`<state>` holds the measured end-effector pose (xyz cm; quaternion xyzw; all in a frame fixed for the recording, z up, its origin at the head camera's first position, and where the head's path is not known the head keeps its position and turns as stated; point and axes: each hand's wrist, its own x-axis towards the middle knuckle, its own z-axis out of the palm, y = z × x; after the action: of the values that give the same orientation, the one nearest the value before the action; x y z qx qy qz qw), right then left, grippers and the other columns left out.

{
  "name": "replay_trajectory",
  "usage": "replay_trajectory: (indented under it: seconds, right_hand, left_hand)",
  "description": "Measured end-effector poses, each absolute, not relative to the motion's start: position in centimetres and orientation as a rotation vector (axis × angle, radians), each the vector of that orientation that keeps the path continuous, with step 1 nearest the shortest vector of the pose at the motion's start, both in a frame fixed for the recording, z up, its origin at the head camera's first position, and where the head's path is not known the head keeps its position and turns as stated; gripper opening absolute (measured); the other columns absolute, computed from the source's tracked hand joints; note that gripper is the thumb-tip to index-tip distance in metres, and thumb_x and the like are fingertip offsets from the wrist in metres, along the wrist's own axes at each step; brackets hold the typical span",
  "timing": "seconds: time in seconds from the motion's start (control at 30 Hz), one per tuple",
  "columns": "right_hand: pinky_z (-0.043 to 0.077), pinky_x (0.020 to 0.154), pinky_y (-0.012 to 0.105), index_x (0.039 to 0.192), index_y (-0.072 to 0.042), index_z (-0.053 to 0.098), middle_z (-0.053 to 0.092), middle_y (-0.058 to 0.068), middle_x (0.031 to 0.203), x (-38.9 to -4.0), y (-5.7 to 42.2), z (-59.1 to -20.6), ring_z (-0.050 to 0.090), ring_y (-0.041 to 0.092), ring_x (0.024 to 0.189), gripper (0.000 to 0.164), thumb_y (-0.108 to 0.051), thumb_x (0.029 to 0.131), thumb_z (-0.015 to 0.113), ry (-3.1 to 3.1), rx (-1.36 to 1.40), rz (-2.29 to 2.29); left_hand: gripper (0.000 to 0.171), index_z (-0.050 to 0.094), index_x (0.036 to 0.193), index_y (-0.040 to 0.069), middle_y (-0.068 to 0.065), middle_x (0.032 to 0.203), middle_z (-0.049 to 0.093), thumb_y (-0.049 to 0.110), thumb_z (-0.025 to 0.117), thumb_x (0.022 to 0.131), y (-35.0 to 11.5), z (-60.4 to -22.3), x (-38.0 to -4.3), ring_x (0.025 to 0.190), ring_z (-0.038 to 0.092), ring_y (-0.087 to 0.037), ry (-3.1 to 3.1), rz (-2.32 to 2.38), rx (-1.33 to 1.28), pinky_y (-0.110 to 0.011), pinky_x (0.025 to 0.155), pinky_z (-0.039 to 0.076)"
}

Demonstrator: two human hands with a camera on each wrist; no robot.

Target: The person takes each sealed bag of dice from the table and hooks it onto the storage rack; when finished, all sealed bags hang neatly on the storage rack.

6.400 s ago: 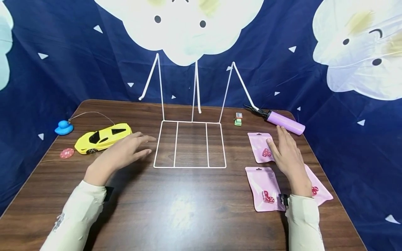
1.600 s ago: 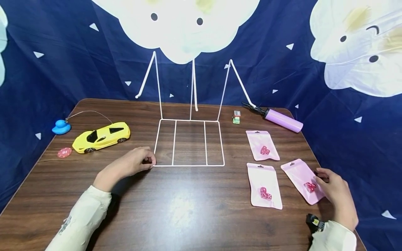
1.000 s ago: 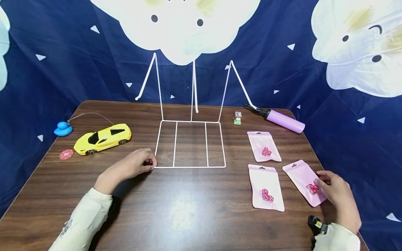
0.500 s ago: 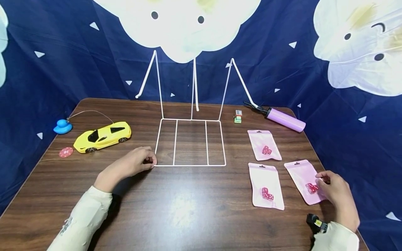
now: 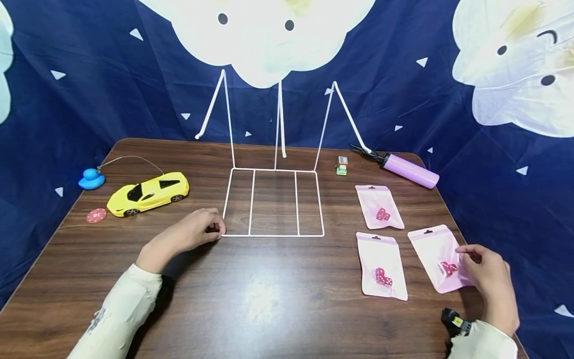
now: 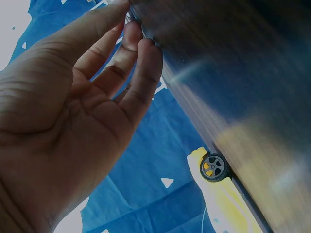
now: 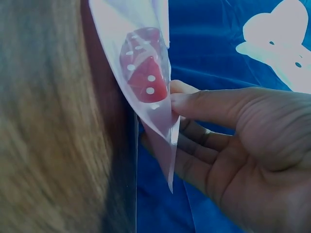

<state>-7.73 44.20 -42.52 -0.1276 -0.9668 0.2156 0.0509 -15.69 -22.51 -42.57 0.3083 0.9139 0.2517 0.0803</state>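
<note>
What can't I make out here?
Head view: near-left corner of wire rack, hidden by left hand.
Head view: markings on small green toy, too small.
Left wrist view: yellow toy car, cut off by bottom edge.
Right wrist view: pink pouch, cut off by top edge.

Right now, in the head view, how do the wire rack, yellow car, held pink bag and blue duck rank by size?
1. Wire rack, by overall outline
2. Yellow car and held pink bag: too alike to rank
3. Blue duck

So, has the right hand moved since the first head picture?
Yes. Judged against the purple pump, the right hand has moved rightward and lower in the head view; it now pinches the rightmost pink bag by its edge.
</note>
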Motion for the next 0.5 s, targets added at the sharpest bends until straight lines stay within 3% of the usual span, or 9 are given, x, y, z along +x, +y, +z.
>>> replay_trajectory:
  seconds: [0.27, 0.5]
  right_hand:
    - [0.036, 0.077, 0.037, 0.117, 0.007, 0.072, 0.066, 0.039, 0.122, -7.7, 43.5, -42.3, 0.056, 0.048, 0.098, 0.022, -0.005, 0.104, 0.060, -2.884, -0.395, 0.664]
    - [0.035, 0.070, 0.026, 0.120, 0.005, 0.074, 0.068, 0.037, 0.125, -7.5, 42.8, -42.2, 0.054, 0.032, 0.094, 0.022, -0.007, 0.106, 0.063, -2.787, -0.404, 0.713]
  left_hand:
    - [0.017, 0.072, 0.089, 0.012, 0.002, 0.091, 0.060, -0.004, 0.080, 0.091, -22.5, -42.7, -15.6, 0.084, 0.059, -0.016, 2.731, 0.753, 0.927, -0.042, 0.080, 0.052]
    - [0.018, 0.072, 0.089, 0.012, 0.002, 0.091, 0.060, -0.003, 0.080, 0.091, -22.5, -42.7, -15.7, 0.084, 0.059, -0.016, 2.740, 0.759, 0.932, -0.043, 0.080, 0.052]
